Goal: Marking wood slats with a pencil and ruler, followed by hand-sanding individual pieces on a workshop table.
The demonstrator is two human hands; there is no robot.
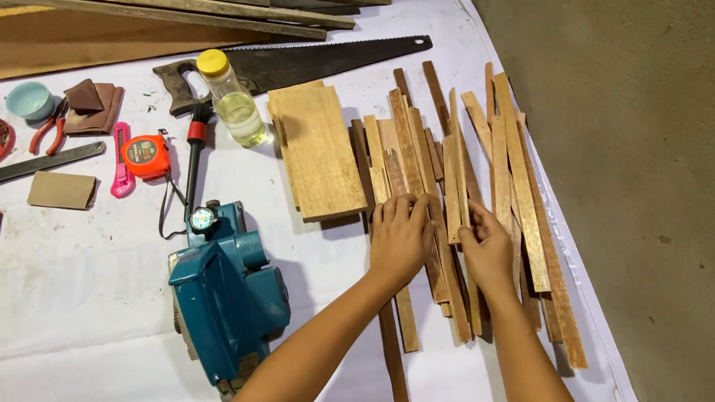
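While both hands lie flat and open on the heap of wood strips (459,186) on the white sheet (92,287), left hand (398,238) and right hand (488,252) gripping nothing, loose strips could slide off the edge or leave splinters.

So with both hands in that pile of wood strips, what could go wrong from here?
1. The wood strips lie loose and crossed; pressing with the left hand and right hand could shift them or give splinters.
2. The outer strips reach the edge of the white sheet and might slide onto the floor.
3. The saw lies just beyond, teeth bare; a far reach may brush it.
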